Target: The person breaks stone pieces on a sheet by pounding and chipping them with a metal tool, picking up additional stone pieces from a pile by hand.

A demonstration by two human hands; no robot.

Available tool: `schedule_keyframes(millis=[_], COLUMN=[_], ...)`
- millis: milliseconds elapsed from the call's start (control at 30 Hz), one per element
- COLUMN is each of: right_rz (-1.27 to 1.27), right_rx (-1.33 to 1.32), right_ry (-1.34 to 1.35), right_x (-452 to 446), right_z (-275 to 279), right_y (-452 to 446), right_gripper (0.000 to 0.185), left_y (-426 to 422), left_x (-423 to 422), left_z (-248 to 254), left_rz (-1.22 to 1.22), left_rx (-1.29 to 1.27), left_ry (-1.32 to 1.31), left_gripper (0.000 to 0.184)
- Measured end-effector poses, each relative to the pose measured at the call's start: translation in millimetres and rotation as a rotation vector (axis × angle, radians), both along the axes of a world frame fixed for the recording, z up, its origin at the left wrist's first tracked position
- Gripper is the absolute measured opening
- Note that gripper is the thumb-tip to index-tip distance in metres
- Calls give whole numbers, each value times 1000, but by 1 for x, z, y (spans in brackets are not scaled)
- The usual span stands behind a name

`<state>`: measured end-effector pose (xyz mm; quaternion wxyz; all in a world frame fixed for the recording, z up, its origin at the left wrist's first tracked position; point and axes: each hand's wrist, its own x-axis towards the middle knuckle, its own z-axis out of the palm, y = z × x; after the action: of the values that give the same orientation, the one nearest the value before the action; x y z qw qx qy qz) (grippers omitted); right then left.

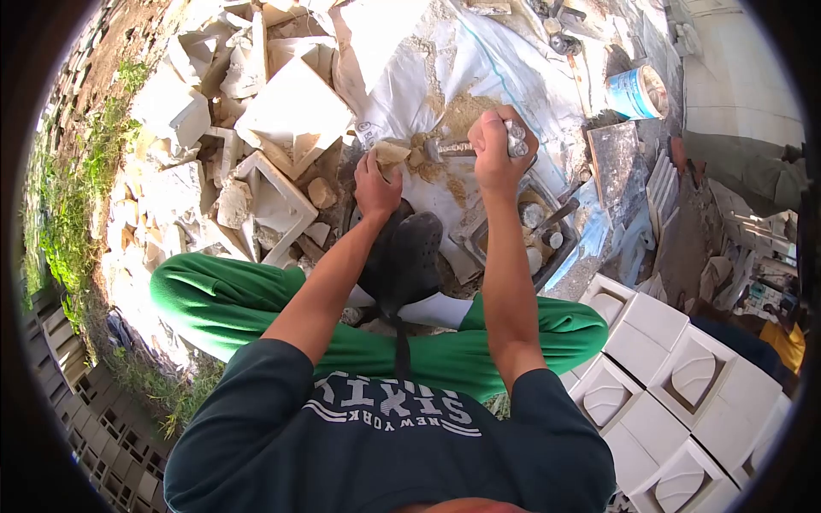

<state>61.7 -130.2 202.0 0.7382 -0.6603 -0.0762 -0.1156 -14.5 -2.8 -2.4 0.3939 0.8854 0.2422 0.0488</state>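
My left hand point(376, 186) is closed around a rough beige chunk point(392, 154) that looks like plaster or stone. From the right, my right hand point(500, 154) grips a tool with a narrow shaft point(455, 149) pointing left towards the chunk. The tool's whitish, lumpy handle end point(516, 137) sticks out beyond my fist; its exact kind is unclear. Between the hands, crumbs and sandy powder point(462, 113) lie on a white sack point(505, 68). Below the left hand are my dark clogs point(410, 244).
Broken white moulded pieces point(295, 115) are heaped at the left. A dark tray point(547, 274) with several lumps sits below my right hand. A blue-and-white bucket point(634, 92) lies tilted at upper right. Patterned white blocks point(693, 372) are lined up at lower right.
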Motion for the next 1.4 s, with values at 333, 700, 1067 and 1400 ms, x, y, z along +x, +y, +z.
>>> schedule_keyframes(millis=[333, 700, 1067, 1400], right_rz=[-32, -42, -5, -177], right_rx=[75, 218, 109, 80], right_ry=[17, -35, -14, -59], right_x=[5, -8, 4, -9], right_z=[-19, 70, 19, 29], right_y=[-3, -10, -5, 9], right_gripper=[24, 22, 25, 25], left_y=[-3, -2, 0, -3], left_x=[-5, -1, -6, 1], left_z=[-3, -1, -5, -2], left_rz=[-12, -2, -17, 3], left_rx=[27, 31, 61, 48], left_ry=[6, 3, 36, 8], left_gripper=[64, 64, 63, 62])
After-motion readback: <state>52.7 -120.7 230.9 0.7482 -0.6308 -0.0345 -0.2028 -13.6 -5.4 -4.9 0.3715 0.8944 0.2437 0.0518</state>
